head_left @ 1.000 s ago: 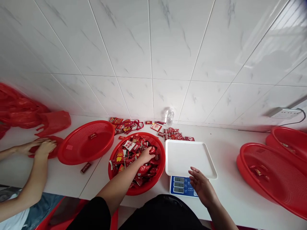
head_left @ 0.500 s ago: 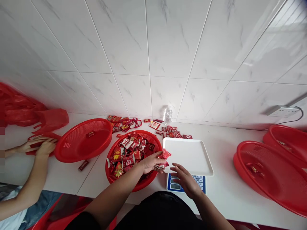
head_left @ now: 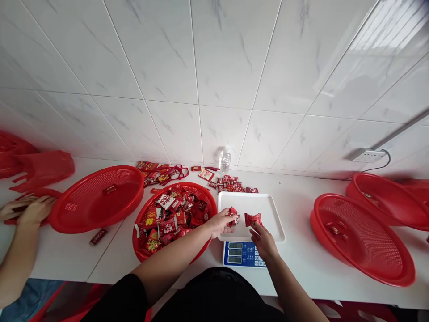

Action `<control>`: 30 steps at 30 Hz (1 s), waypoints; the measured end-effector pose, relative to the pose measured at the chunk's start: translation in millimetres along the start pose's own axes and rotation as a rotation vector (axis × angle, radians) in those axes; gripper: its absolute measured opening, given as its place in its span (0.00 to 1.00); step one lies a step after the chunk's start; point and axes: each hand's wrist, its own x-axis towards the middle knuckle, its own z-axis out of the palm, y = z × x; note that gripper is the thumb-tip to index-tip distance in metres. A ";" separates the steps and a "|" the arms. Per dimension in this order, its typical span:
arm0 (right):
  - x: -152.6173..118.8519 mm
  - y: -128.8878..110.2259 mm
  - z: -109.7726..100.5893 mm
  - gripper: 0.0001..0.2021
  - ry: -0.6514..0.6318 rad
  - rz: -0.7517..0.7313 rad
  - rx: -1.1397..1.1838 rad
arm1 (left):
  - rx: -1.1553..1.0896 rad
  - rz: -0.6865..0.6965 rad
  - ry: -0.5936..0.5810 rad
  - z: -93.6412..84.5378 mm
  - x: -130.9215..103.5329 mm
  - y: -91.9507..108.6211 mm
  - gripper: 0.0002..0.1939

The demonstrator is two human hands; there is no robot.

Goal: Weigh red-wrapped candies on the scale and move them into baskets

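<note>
"What are the hands doing?"
"The left hand (head_left: 219, 223) grips red packets (head_left: 233, 216), low centre of the frame; the right hand (head_left: 264, 240) pinches a red packet (head_left: 253, 219)."
"Where exactly?"
"Over the white tray (head_left: 273, 223)."

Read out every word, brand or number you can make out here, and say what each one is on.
"志准", as best I can read it: blue panel of the scale.
"0": a key on that panel.
Too small or blurred to read: the displays, the white packet in the basket, the loose bar, and the packets in the left hand and right hand.
</note>
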 end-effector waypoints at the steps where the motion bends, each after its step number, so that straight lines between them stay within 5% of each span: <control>1: 0.3 -1.0 -0.6 0.19 -0.001 0.002 0.008 | 0.012 0.008 0.004 0.7 0.3 0.0 0.32; 4: -3.1 -3.3 -0.6 0.25 -0.019 0.016 0.023 | 0.132 0.068 0.104 0.1 0.7 -3.3 0.37; 7: -10.5 -1.3 -0.4 0.36 -0.033 0.036 0.027 | 0.265 0.182 0.234 -10.3 1.0 -8.9 0.29; 13: -25.8 -3.4 2.4 0.49 0.014 -0.027 -0.099 | 0.523 0.384 0.619 -72.4 -0.8 -20.8 0.15; 15: -32.1 -20.2 5.4 0.49 0.070 -0.213 -0.213 | 0.708 0.352 0.717 -95.8 -2.1 -27.5 0.15; 19: -58.1 -76.4 16.7 0.45 0.202 -0.913 -0.445 | 1.045 0.231 0.575 -124.1 -5.2 -42.2 0.18; 21: -78.0 -99.1 25.9 0.45 0.135 -1.268 -0.522 | 1.109 0.183 0.500 -128.2 -5.1 -47.1 0.22; 23: -97.5 -107.9 36.9 0.43 0.014 -1.474 -0.537 | 1.146 0.137 0.467 -128.6 -3.6 -49.5 0.24; 26: -114.0 -95.5 51.6 0.36 -0.175 -1.467 -0.616 | 1.172 0.100 0.463 -127.0 -0.9 -49.4 0.18; 30: -107.8 -60.0 51.8 0.27 -0.231 -1.111 -0.857 | 1.196 0.091 0.471 -126.3 -2.5 -46.8 0.04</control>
